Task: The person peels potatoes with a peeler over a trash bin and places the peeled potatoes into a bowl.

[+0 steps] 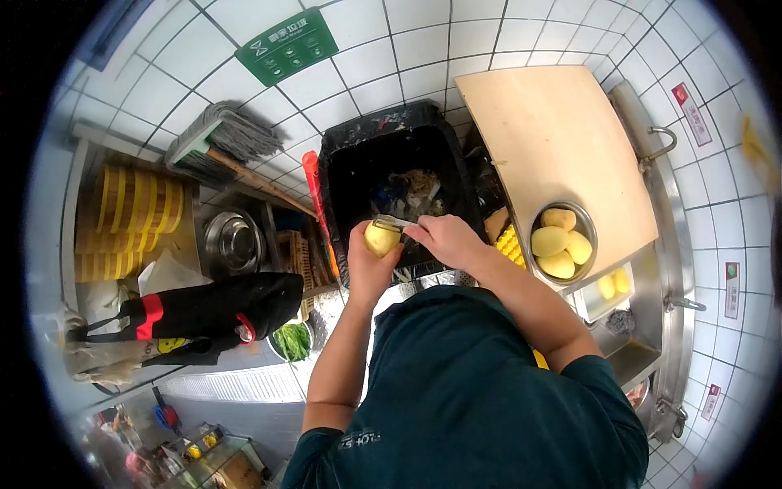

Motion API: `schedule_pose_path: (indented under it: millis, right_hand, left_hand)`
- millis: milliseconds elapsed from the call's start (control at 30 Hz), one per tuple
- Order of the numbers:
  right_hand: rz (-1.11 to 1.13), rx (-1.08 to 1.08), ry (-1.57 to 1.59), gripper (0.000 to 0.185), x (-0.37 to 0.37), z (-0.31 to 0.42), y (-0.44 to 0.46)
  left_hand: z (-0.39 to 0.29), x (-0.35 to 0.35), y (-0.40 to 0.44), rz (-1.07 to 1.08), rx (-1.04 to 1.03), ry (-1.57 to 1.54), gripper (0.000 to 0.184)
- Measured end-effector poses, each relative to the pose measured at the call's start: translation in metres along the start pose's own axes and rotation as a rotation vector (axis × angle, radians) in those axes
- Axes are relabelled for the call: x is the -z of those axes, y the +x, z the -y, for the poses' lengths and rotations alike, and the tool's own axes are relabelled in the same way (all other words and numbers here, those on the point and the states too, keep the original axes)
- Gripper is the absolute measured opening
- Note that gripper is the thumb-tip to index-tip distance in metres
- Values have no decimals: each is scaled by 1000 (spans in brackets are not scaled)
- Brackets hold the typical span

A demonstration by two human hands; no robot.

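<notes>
A pale yellow, mostly peeled potato point(381, 240) is held in my left hand point(368, 265), over the near edge of a black waste bin point(330, 163). My right hand point(448, 240) grips a peeler point(395, 222), whose head lies against the top of the potato. Dark scraps show at the bottom of the bin. To the right, a metal bowl point(594, 248) holds several potatoes; the back one point(559, 218) looks browner than the rest. The bowl rests on the front corner of a light wooden board point(554, 138).
At left, a mop point(220, 147) leans by the wall, near a red handle point(312, 175) beside the bin. Striped yellow-brown stacks point(130, 212) and metal bowls point(234, 242) fill a shelf. A black apron point(220, 306) hangs nearby. Sink taps point(684, 304) line the right wall.
</notes>
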State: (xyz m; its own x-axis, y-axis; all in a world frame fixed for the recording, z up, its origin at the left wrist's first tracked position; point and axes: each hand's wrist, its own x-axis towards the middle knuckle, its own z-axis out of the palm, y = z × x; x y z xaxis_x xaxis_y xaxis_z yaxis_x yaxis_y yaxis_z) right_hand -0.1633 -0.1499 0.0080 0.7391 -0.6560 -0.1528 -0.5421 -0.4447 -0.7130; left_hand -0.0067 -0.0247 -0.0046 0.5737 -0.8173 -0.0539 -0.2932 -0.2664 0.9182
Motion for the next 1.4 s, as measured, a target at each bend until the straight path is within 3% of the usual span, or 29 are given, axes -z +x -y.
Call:
schedule_pose_path:
  millis: [67,100,167,267,367,533,733,833,967,1167,1400]
  right_hand:
    - [-3,-86,-22,59,1,-11,7]
    - [151,-208,-212,61,3,-25,15]
    - [131,-234,-175,68,-23,-74,26]
    - [28,-248,134,65,-10,-48,16]
    - [-20,-131,227,61,-12,-29,7]
    - [26,37,101,55,-11,0,-3]
    - [-58,31,-29,59,-13,1,-1]
    - [80,-229,-165,66,-23,-43,20]
    - [26,-226,133,69,-20,-49,13]
    - [-59,-63,82,64,-13,-23,-2]
    - [19,84,-39,56,3,12,-12]
  left_hand:
    - [0,1,-4,7,-36,65,63]
    - [-1,0,-6,5,-25,29,63]
    - [-5,0,-3,-3,-17,-44,62]
    - [3,0,2,-44,16,-46,61]
    - [4,-2,4,-47,68,-1,60]
    - [8,-6,6,-41,77,-89,59]
    - [9,-6,5,-32,99,-105,59]
    - [4,-6,-1,-50,75,-80,58]
    - [-4,-1,1,-76,50,-149,58]
    - [-2,2,1,-71,44,-98,59]
    - [1,-6,1,-10,26,-158,59]
